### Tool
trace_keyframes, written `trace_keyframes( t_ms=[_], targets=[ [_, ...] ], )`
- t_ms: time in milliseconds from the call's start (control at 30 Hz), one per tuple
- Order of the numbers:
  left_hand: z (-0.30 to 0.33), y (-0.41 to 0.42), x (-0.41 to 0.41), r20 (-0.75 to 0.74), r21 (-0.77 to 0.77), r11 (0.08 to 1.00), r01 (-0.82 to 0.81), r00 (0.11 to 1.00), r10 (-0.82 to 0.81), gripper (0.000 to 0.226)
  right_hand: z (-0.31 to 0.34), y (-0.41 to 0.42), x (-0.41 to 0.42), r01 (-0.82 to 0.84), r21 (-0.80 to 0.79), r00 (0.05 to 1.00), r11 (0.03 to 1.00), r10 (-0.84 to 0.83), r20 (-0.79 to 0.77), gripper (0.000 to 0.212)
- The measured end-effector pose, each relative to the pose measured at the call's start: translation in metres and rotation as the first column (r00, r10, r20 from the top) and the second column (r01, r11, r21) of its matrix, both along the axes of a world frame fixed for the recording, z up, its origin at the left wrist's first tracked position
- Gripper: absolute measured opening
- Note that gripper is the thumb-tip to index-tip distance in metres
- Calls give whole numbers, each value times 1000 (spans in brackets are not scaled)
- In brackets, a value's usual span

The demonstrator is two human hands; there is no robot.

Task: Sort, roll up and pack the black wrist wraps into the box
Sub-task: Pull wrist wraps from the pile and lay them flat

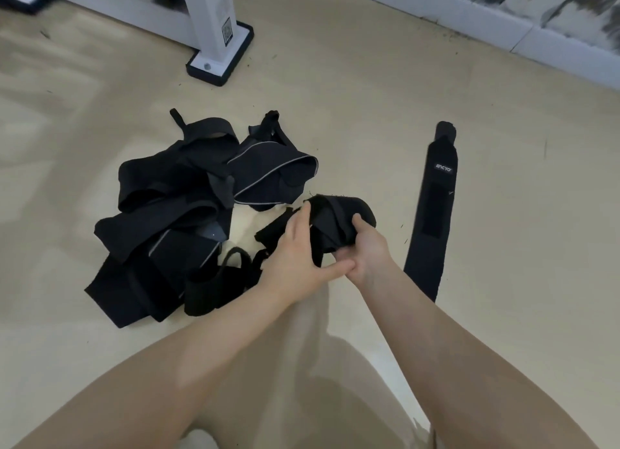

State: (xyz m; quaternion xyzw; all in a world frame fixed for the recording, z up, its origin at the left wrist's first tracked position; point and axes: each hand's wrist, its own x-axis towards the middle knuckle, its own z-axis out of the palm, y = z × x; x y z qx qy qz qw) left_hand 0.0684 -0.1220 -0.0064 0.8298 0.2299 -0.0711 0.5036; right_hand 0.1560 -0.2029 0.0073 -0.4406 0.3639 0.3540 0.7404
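A wrist wrap, partly bunched, is held at the centre of the view by both hands: the left hand pinches it at 9 o'clock, the right hand is curled round it at 3. A tangled pile of wraps lies at 9 o'clock. A flat wrap at 3 o'clock bears small white lettering, too blurred to be read surely. A white post stands at 11.

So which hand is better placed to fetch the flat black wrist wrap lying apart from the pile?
Right. The right hand sits nearer the flat black wrist wrap; the left hand lies toward the tangled black pile. Both grip the part-rolled black wrap, so one must release.
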Motion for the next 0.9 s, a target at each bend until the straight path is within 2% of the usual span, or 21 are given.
trace_keyframes(
  t_ms=[67, 100, 133, 200, 267, 333, 367, 467, 533, 600, 633, 700, 767, 800, 833, 867, 900],
  targets=[
    [-2, 1, 2, 6, 6, 1000, -25, 1000, 25, 117, 3, -9, 1, -14, 21, 1000, 1000, 14, -26, 32],
    [-7, 3, 1, 5, 74, 997, 5, 1000, -6, 110, 4, -12, 2, -10, 44, 999, 999, 11, -39, 32],
    [-13, 5, -1, -4, 208, 975, 72, 997, -73, 97, 5, -14, 4, -6, 55, 999, 998, 8, -48, 32],
    [-21, 11, -3, -99, 497, 831, 250, 968, -231, 74, 8, -15, 8, -57, 29, 998, 998, 58, -37, 30],
    [-27, 17, -4, -261, 659, 651, 375, 927, -269, 73, 9, -16, 15, -115, -64, 993, 991, 117, 27, 24],
    [-16, 26, -1, -347, 749, 507, 428, 904, -250, 78, 12, -15, 17, -126, -180, 984, 976, 146, 104, 21],
    [-8, 28, 1, -384, 772, 444, 455, 890, -246, 78, 14, -14, 15, -108, -187, 982, 976, 134, 134, 23],
    [-9, 29, 3, -465, 762, 380, 525, 851, -244, 73, 26, -2, 6, -46, -63, 982, 997, 57, 177, 22],
    [-4, 36, -3, -496, 775, 383, 503, 859, -123, 75, 36, 1, 13, 59, 23, 983, 998, -62, 172, 18],
    [-15, 55, -22, -567, 748, 453, 485, 822, 55, 76, 47, -3, 30, 105, 52, 968, 993, -114, 225, 18],
    [-16, 63, -29, -585, 738, 473, 482, 806, 91, 75, 52, -5, 38, 55, 49, 960, 997, -66, 273, 20],
    [-14, 74, -34, -627, 727, 445, 523, 769, 121, 70, 50, -9, 45, -45, 72, 951, 996, 21, 308, 28],
    [-3, 70, -21, -576, 750, 480, 456, 806, 135, 73, 41, -12, 38, -95, 140, 964, 986, 56, 261, 32],
    [1, 63, -9, -484, 759, 532, 375, 872, 75, 70, 37, -13, 33, -102, 174, 972, 979, 61, 227, 33],
    [3, 53, 3, -334, 727, 638, 254, 943, 5, 57, 34, -15, 30, -93, 208, 980, 974, 52, 194, 34],
    [7, 39, 12, -201, 599, 792, 118, 980, 7, 44, 29, -17, 29, -89, 228, 982, 969, 48, 180, 36],
    [12, 24, 20, -155, 357, 934, -25, 984, 86, 44, 26, -21, 29, -102, 247, 982, 964, 57, 183, 38]
  ],
)
